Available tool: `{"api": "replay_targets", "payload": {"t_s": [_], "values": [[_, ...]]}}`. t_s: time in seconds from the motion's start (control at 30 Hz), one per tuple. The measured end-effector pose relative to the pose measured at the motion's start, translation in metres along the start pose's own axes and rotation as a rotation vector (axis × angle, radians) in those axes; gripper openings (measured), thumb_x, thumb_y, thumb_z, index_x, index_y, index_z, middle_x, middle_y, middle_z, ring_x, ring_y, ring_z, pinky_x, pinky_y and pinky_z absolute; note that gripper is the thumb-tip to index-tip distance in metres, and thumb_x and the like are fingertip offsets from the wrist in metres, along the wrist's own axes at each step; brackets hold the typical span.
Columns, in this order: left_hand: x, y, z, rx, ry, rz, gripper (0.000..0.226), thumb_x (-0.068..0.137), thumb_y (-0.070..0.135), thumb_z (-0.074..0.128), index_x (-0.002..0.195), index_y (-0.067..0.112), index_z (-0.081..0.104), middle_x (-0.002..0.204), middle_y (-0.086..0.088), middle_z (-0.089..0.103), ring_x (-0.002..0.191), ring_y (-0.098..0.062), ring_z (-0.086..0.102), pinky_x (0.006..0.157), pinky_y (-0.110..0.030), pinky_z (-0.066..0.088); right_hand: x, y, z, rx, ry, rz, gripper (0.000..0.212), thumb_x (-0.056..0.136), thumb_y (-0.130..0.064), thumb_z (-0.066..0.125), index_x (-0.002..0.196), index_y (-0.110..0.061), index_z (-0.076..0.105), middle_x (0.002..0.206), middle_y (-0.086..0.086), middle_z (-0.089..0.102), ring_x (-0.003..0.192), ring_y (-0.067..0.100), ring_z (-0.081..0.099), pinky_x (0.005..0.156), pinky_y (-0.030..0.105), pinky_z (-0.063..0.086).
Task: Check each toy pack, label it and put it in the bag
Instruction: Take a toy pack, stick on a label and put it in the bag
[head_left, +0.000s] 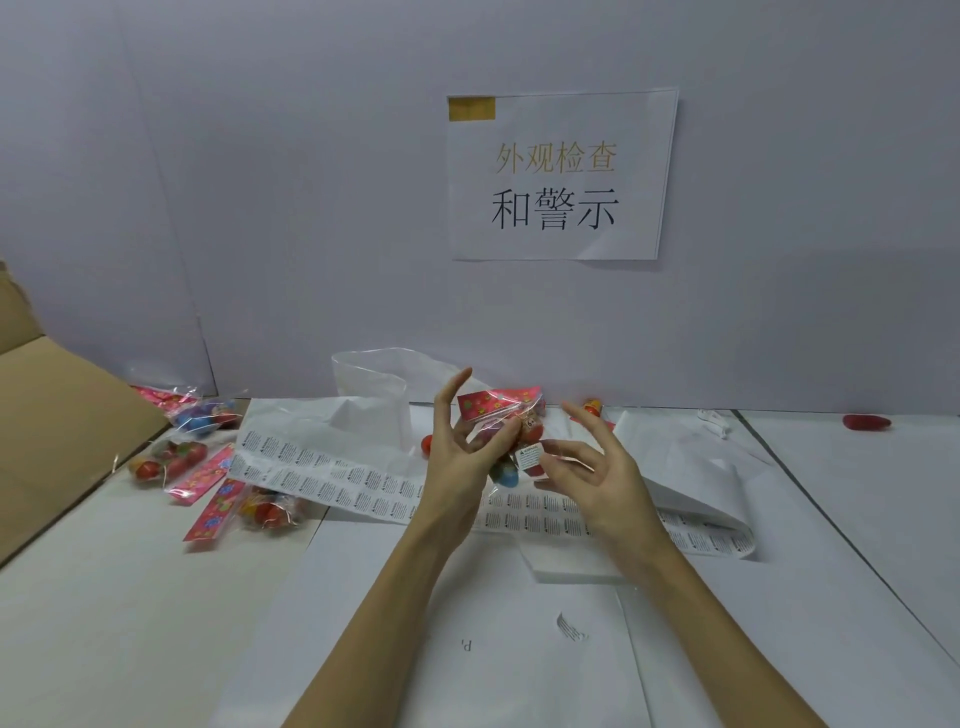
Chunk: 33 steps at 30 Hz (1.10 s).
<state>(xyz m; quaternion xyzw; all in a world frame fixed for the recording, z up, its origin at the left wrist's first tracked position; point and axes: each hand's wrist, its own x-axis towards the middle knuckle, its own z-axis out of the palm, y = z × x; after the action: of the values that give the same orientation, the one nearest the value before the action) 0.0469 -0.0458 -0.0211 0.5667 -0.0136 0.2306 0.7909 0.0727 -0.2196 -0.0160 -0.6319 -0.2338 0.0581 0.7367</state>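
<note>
Head view looks down over both bare forearms to a toy pack (501, 415) held up above the table (130, 597), in front of the white wall. Its clear wrapper shows small colourful toys beneath a pink patterned header card. The left hand (462, 457) pinches the pack between thumb and curled fingers, with the index finger lifted straight up. The right hand (587, 473) presses a small white warning label (530, 457) against the pack's lower part with its thumb and fingertip, while its other fingers are spread loosely.

Below the hands a long label sheet (363, 483) of printed stickers trails across the white paper covering the table. Behind it stands a clear plastic bag (371, 387), its mouth open, just in front of the wall. To the left lie 3 more toy packs (208, 415), close together beside a brown cardboard box (67, 415). 1 loose red toy (866, 422) rests far off to the right. On the wall hangs a laminated sign (561, 176) with Chinese characters.
</note>
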Motion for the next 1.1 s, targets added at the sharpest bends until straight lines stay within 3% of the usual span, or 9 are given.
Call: {"api": "replay_targets", "payload": {"t_s": [0.13,0.37,0.53,0.67,0.8,0.9,1.0,1.07,1.1], "values": [[-0.001,0.002,0.003,-0.006,0.013,0.023,0.080,0.079,0.023,0.089,0.142,0.050,0.048,0.126,-0.012,0.071,0.110,-0.032,0.074,0.082,-0.033,0.062,0.002,0.002,0.001,0.012,-0.003,0.036,0.050,0.094,-0.016,0.075,0.140,-0.028,0.058,0.106,-0.015,0.076,0.096,0.018,0.077,0.075,0.020,0.060],[-0.004,0.000,0.010,0.105,0.088,0.047,0.061,0.088,0.040,0.076,0.138,0.052,0.042,0.129,-0.011,0.065,0.111,-0.028,0.073,0.094,-0.042,0.061,0.006,0.005,-0.003,0.093,0.110,0.051,0.027,0.095,-0.012,0.073,0.116,-0.030,0.071,0.109,-0.009,0.078,0.103,0.020,0.076,0.081,0.025,0.062],[-0.004,-0.001,0.009,0.129,0.059,0.089,0.054,0.095,0.021,0.073,0.135,0.046,0.046,0.120,0.002,0.071,0.107,-0.020,0.074,0.083,-0.029,0.061,0.007,0.007,-0.003,0.127,0.133,0.106,0.025,0.100,-0.007,0.066,0.117,-0.024,0.071,0.108,-0.004,0.079,0.103,0.021,0.077,0.080,0.026,0.062],[-0.006,-0.002,0.009,0.180,0.030,0.109,0.030,0.095,0.028,0.074,0.122,0.037,0.064,0.117,0.005,0.074,0.107,-0.018,0.074,0.082,-0.024,0.060,0.006,0.006,-0.004,0.253,0.136,0.160,0.024,0.104,-0.003,0.058,0.121,-0.014,0.070,0.108,0.006,0.079,0.104,0.024,0.076,0.079,0.027,0.062],[-0.007,-0.008,0.012,0.235,-0.074,0.034,0.044,0.094,0.027,0.075,0.132,0.041,0.057,0.127,0.017,0.068,0.114,-0.006,0.069,0.084,-0.019,0.057,0.006,0.005,-0.007,0.298,0.155,0.162,0.023,0.103,-0.005,0.058,0.122,-0.011,0.070,0.109,0.007,0.079,0.105,0.024,0.076,0.082,0.029,0.063],[-0.007,-0.012,0.012,0.353,-0.102,0.064,0.045,0.098,0.022,0.072,0.129,0.049,0.055,0.130,0.024,0.062,0.117,0.000,0.064,0.082,-0.015,0.055,0.007,0.006,-0.004,0.241,0.179,0.121,0.022,0.104,-0.005,0.058,0.119,-0.011,0.072,0.111,0.010,0.078,0.104,0.025,0.076,0.084,0.032,0.063],[-0.008,-0.015,0.011,0.581,0.014,0.173,0.033,0.100,0.027,0.070,0.124,0.046,0.060,0.136,0.013,0.050,0.126,-0.007,0.056,0.094,-0.024,0.056,0.005,0.006,0.000,0.070,0.147,-0.046,0.023,0.104,-0.005,0.058,0.117,-0.013,0.075,0.114,0.006,0.077,0.107,0.023,0.074,0.091,0.035,0.062],[-0.010,-0.008,0.016,0.378,-0.007,0.021,0.020,0.106,0.042,0.057,0.121,0.036,0.069,0.132,0.004,0.060,0.119,-0.014,0.063,0.099,-0.031,0.056,0.001,0.006,0.002,-0.137,0.077,-0.182,0.026,0.104,-0.004,0.058,0.118,-0.017,0.076,0.121,0.001,0.073,0.114,0.017,0.070,0.096,0.034,0.059],[-0.010,-0.006,0.017,0.242,-0.045,-0.086,0.033,0.108,0.047,0.048,0.118,0.027,0.072,0.126,-0.002,0.068,0.113,-0.017,0.068,0.097,-0.034,0.057,-0.001,0.007,0.003,-0.283,0.037,-0.262,0.028,0.103,-0.003,0.060,0.119,-0.018,0.077,0.124,-0.001,0.069,0.119,0.015,0.065,0.100,0.031,0.056]]}}
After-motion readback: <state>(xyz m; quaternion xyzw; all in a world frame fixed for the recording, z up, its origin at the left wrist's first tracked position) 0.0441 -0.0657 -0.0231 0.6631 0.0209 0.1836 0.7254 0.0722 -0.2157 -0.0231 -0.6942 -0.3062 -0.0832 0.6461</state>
